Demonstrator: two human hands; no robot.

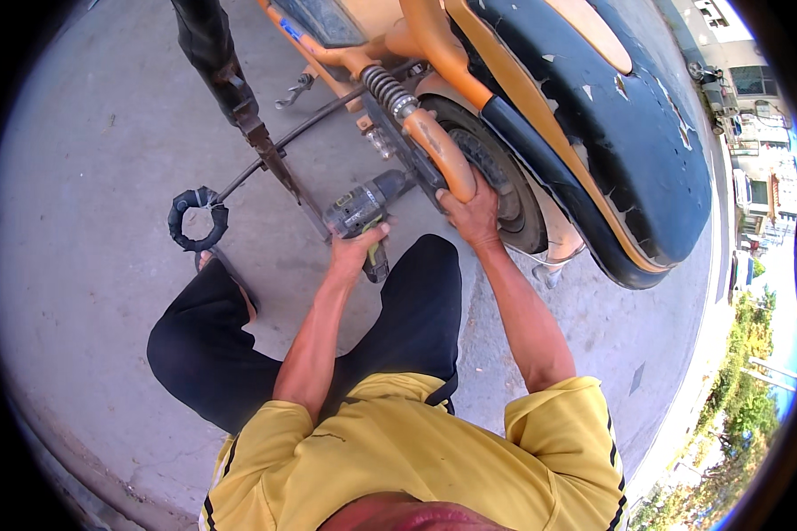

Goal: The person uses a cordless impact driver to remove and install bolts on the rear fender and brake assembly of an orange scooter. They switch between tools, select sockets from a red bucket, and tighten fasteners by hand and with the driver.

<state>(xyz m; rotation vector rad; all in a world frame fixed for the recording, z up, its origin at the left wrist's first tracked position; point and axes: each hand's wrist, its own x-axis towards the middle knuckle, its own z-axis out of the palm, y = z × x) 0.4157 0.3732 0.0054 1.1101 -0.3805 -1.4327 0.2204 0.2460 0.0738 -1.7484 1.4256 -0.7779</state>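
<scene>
In my left hand is a grey-and-black cordless drill, held by its grip, its front end against the lower frame beside the rear wheel. My right hand is closed around the lower end of an orange shock absorber, thumb on its near side and some fingers hidden behind it. The rear wheel with its black tyre stands just right of that hand. Above the orange tube is the shock's grey coil spring. Both belong to an orange two-wheeler.
A cracked black seat overhangs the wheel on the right. At left, a thin metal rod ends in a black wrapped ring. A rusty bar with a black upper part slants down toward the drill. Concrete ground lies around.
</scene>
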